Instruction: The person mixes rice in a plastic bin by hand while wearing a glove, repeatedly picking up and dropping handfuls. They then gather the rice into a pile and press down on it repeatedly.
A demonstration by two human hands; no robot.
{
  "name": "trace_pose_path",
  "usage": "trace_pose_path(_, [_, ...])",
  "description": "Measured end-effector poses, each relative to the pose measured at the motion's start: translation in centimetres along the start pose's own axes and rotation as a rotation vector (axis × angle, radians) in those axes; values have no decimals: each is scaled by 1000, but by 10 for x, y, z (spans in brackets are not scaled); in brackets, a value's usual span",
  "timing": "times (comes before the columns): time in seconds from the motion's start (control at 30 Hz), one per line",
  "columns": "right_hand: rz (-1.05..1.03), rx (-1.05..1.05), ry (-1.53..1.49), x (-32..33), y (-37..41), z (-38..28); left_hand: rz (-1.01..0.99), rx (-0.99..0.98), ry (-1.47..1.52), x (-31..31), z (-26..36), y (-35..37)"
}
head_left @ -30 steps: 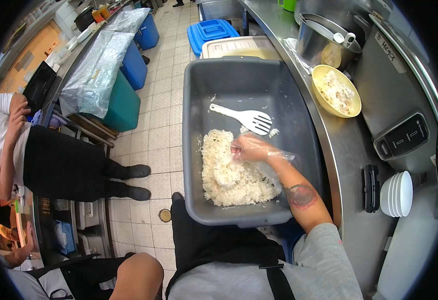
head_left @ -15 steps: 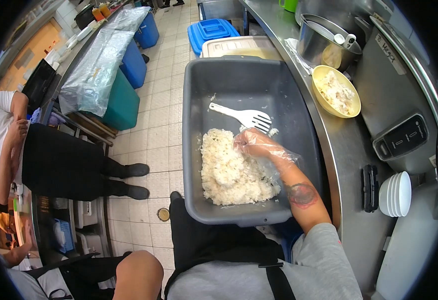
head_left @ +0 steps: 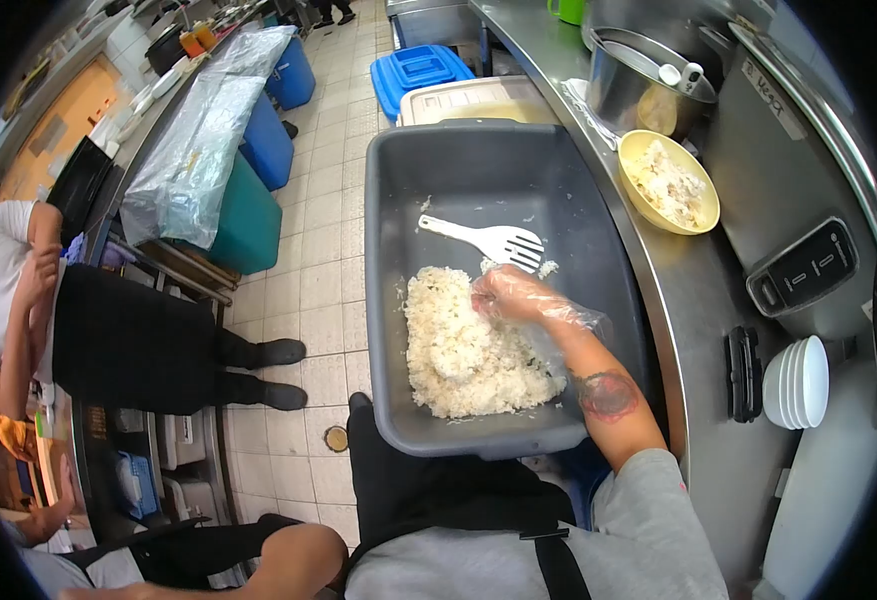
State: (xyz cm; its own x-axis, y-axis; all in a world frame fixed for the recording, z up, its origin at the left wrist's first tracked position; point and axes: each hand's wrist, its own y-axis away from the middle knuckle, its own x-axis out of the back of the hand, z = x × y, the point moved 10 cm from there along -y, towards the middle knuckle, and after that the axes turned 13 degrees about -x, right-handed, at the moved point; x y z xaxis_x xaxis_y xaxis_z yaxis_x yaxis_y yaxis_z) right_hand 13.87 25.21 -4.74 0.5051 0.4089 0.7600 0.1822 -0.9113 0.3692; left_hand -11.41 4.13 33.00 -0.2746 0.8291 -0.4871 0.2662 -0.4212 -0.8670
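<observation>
My right hand (head_left: 514, 296), in a clear plastic glove, rests on the far edge of a mound of cooked white rice (head_left: 463, 345) in a grey plastic tub (head_left: 478, 170). Its fingers are curled into the rice and closed around some of it. A white slotted rice paddle (head_left: 488, 240) lies in the tub just beyond the hand, not touched. My tattooed right forearm (head_left: 603, 395) reaches over the tub's right rim. My left hand is out of view; only a bare arm (head_left: 293, 555) shows at the bottom left.
A steel counter (head_left: 693, 300) on the right carries a yellow bowl of rice (head_left: 670, 182), a steel pot (head_left: 638, 85), a rice cooker (head_left: 803, 265) and stacked white bowls (head_left: 798, 385). A person in a black apron (head_left: 108, 340) stands at left. Blue bins (head_left: 268, 140) line the tiled aisle.
My right hand has shifted slightly away from me along the rice mound's far edge, fingers curling tighter. The person at left has lowered a hand.
</observation>
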Motion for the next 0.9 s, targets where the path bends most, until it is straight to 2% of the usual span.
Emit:
trace_pose_path(0.1, [52, 2, -131, 3, -9, 11, 64, -103, -315, 33, 5, 33])
trace_pose_path(0.13, [68, 37, -217, 5, -9, 14, -16, -67, -637, 44, 4, 53])
trace_pose_path(0.2, [93, 94, -324, 13, -5, 11, -119, 74, -1034, 76, -16, 93])
trace_pose_path(0.27, [107, 137, -367, 23, 3, 2, -166, 228, -1172, 118, -46, 137])
trace_pose_path(0.37, [-76, 44, -576, 8, -8, 13, -254, 561, -1233, 176, -76, 193])
trace_pose_path(0.47, [16, 88, -479, 20, 2, 6, -172, 833, -1211, 197, -88, 217])
trace_pose_path(0.57, [68, 62, -290, 23, -4, 6, 19, 862, -1138, 216, -77, 225])
trace_pose_path(0.6, [99, 68, -295, 25, -3, 5, 129, 888, -1081, 227, -73, 234])
trace_pose_path(0.7, [124, 96, -337, 21, 0, 3, 251, 885, -1008, 236, -73, 240])
trace_pose_path(0.77, [66, 127, -392, 16, -2, 2, 199, 906, -1022, 231, -76, 238])
trace_pose_path(0.87, [79, 30, -380, 22, 1, 2, 164, 906, -1026, 228, -77, 237])
trace_pose_path(0.9, [110, 57, -391, 24, 0, 2, 159, 901, -1025, 228, -77, 236])
